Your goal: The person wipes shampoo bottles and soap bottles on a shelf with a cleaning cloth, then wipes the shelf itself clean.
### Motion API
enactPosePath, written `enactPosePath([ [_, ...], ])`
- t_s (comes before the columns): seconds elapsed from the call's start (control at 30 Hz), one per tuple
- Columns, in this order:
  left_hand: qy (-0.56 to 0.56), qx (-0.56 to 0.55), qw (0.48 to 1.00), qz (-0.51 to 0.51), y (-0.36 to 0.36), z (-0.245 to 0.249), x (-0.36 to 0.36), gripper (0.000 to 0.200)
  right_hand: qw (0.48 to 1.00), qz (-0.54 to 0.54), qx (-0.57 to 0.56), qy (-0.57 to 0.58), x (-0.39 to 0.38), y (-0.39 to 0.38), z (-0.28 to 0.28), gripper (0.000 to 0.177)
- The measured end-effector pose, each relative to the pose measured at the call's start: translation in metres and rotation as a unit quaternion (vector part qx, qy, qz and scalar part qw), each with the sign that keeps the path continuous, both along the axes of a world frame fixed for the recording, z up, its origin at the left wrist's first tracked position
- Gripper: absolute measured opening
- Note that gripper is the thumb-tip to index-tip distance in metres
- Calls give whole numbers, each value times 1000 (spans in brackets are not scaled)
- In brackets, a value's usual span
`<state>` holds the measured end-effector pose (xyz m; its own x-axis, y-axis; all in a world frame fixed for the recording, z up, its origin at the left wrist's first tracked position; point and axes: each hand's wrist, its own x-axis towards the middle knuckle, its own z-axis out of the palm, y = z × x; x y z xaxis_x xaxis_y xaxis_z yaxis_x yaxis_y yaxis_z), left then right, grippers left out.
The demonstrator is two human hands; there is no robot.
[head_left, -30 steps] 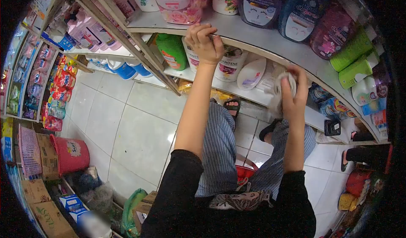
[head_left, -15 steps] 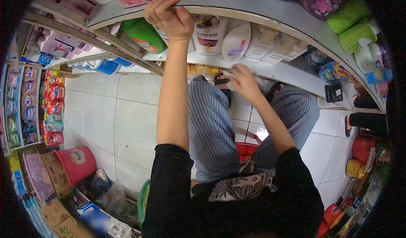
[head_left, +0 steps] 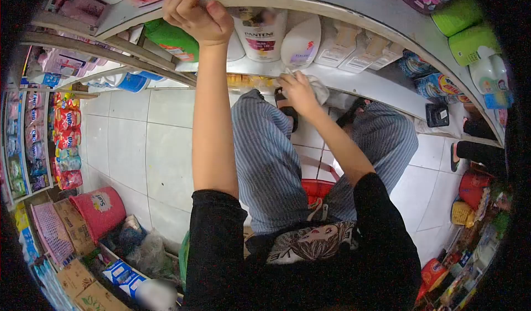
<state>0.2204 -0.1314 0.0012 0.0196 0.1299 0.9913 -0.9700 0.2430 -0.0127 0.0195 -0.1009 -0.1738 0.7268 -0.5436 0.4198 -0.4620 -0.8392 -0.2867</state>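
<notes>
My left hand [head_left: 200, 17] is raised to the upper shelf [head_left: 251, 0], its fingers bent over the front edge. Below and beside it on the lower shelf stand a green bottle [head_left: 172, 39], a white Pantene bottle [head_left: 260, 37] and a white bottle with a purple label [head_left: 301, 44]. My right hand [head_left: 300, 95] is at the front of the lower shelf, closed on a pale, crumpled cloth [head_left: 318, 90]. Part of the cloth hangs out beside the fingers; the rest is hidden by the hand.
White boxes [head_left: 338, 50] and blue packs [head_left: 417, 62] stand farther right on the lower shelf. A red basin [head_left: 316, 189] is on the tiled floor between my legs. A pink Surf bucket [head_left: 99, 211] stands at left. Another person's leg [head_left: 480, 155] shows at right.
My right hand and the cloth have shifted along the front of the lower shelf, and more of the cloth shows. My left hand stays on the shelf edge while the view has moved slightly.
</notes>
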Motion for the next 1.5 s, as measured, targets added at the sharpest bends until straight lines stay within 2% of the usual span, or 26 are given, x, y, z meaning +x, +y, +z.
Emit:
enactPosePath([
  [0.1,0,16,1000,11,3,1,-1,21,998,-22,-37,46,-29,-3,0,27],
  [0.13,3,34,999,15,4,1,-2,21,998,-28,-14,62,-39,-4,2,29],
  [0.27,-5,33,999,6,5,2,-4,21,996,-44,-39,66,-75,-12,-3,29],
  [0.33,9,-3,1000,3,2,2,-3,21,995,-53,-43,71,-92,-14,-1,29],
  [0.53,7,11,1000,7,2,1,-3,19,989,-77,-80,96,-130,-23,-5,28],
  [0.8,-9,15,1000,12,1,0,1,18,978,-120,-43,167,-201,-33,14,28],
  [0.87,-6,21,1000,8,2,0,1,18,952,-212,16,218,-216,-33,23,25],
  [0.9,-6,21,1000,8,2,-1,1,18,952,-212,16,218,-221,-34,23,25],
  [0.97,-2,17,1000,13,1,-1,1,18,938,-290,86,170,-226,-37,23,22],
  [1.0,-2,16,1000,13,1,0,1,18,949,-282,81,118,-227,-37,21,20],
  [1.1,-3,11,1000,7,0,1,-1,19,954,-283,78,56,-228,-36,10,18],
  [1.23,10,18,1000,-1,1,1,-4,21,962,-259,71,49,-230,-38,9,17],
  [1.3,10,29,999,9,3,1,-5,22,966,-242,89,32,-229,-40,7,23],
  [1.43,-5,8,1000,1,0,1,-4,22,973,-218,70,6,-228,-42,2,24],
  [1.5,15,10,1000,15,1,1,-6,22,960,-240,145,5,-223,-41,6,24],
])
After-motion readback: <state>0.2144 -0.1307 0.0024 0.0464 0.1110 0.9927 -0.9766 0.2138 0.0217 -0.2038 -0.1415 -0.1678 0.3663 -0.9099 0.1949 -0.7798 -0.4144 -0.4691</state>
